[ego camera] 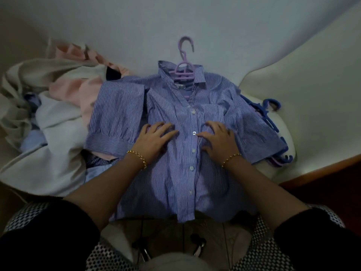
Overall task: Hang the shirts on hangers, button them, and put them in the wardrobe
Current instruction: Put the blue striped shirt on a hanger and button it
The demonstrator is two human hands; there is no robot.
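A blue-and-white striped cotton shirt (175,173) lies front-up on the white bed sheet (214,32), its hem hanging over the near edge. It is threaded on a lilac plastic hanger (184,65) whose hook points away from the person. The left hand (156,137) rests flat on the cloth left of the placket, fingers spread and relaxed. The right hand (216,139) lies opposite with bent fingers, its forefinger reaching to a white button (194,133) (whether it pinches the fabric I cannot tell). A heap of white, pink and pale blue clothes (58,106) lies to the left, and dark blue plastic hangers (271,106) show under the right sleeve.
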